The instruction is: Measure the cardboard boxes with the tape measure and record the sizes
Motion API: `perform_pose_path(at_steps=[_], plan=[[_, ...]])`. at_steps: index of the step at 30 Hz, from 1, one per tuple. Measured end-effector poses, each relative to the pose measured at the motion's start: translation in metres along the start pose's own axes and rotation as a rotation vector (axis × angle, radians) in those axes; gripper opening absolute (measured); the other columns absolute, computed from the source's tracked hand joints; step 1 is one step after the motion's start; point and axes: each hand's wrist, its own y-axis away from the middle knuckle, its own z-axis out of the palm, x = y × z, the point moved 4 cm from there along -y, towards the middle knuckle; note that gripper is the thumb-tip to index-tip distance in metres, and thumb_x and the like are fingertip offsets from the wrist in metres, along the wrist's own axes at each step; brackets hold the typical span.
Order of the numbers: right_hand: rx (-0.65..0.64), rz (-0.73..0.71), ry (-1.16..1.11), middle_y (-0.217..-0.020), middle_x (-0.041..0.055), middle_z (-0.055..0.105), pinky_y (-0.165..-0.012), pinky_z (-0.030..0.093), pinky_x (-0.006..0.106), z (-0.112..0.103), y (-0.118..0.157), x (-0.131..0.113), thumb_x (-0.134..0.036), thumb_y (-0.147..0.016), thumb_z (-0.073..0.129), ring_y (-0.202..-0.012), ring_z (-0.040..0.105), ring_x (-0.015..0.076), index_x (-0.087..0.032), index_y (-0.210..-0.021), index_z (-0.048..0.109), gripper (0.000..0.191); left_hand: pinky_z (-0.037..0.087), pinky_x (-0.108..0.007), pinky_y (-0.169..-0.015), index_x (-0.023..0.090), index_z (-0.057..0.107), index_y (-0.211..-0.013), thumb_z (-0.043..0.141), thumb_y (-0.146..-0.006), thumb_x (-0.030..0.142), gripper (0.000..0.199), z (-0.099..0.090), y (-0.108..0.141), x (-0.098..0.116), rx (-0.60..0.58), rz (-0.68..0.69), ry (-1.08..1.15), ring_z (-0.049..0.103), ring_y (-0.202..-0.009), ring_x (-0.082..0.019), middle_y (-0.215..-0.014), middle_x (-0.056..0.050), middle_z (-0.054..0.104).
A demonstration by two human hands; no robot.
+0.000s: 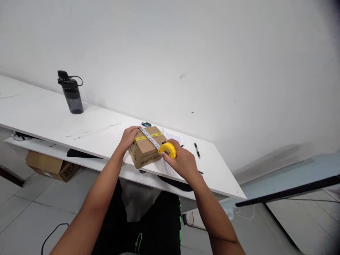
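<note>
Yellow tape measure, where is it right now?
In the head view, the yellow tape measure is in the right hand, by the right side of the small cardboard box, its blade stretched across the box's top.

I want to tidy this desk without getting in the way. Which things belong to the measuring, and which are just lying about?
In use:
cardboard box, left hand at its edge
yellow tape measure, in the right hand, blade across the box

Seemingly lying about:
dark bottle
black pen
carton below the desk
</note>
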Motion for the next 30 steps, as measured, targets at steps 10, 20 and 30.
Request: perform_pose_path(at_steps=[10,20,30], plan=[[0.054,0.002,-0.002,-0.088,0.0018,0.074,-0.055,0.037,0.026,0.003,-0.002,-0.001,-0.054,-0.087,0.054,-0.075,0.070,0.0242,-0.028,-0.129,0.051,0.049,0.049,-0.036,-0.092,0.016,0.074,-0.093,0.056,-0.072,0.031,0.031,0.004,0.000,0.004,-0.006,-0.022,0.058,0.064,-0.101,-0.024,-0.108,-0.008,0.074],[0.160,0.004,-0.098,-0.107,0.0031,0.073,-0.067,0.049,0.031,0.017,-0.001,-0.001,-0.055,-0.088,0.055,-0.088,0.070,0.0247,-0.029,-0.136,0.048,0.055,0.049,-0.035,-0.091,0.015,0.074,-0.096,0.056,-0.073,0.032,0.033,0.002,0.001,0.001,0.008,0.001,0.079,0.064,-0.100,-0.024,-0.105,-0.008,0.074],[-0.010,-0.099,-0.143,-0.120,0.0131,0.066,-0.079,0.049,0.038,0.038,-0.095,-0.063,-0.053,-0.091,0.050,-0.100,0.066,0.0301,-0.024,-0.149,0.030,0.068,0.050,-0.031,-0.077,0.016,0.073,-0.092,0.059,-0.072,0.033,0.029,-0.002,0.003,-0.001,-0.010,0.012,0.104,0.064,-0.085,-0.021,-0.095,-0.005,0.074]])
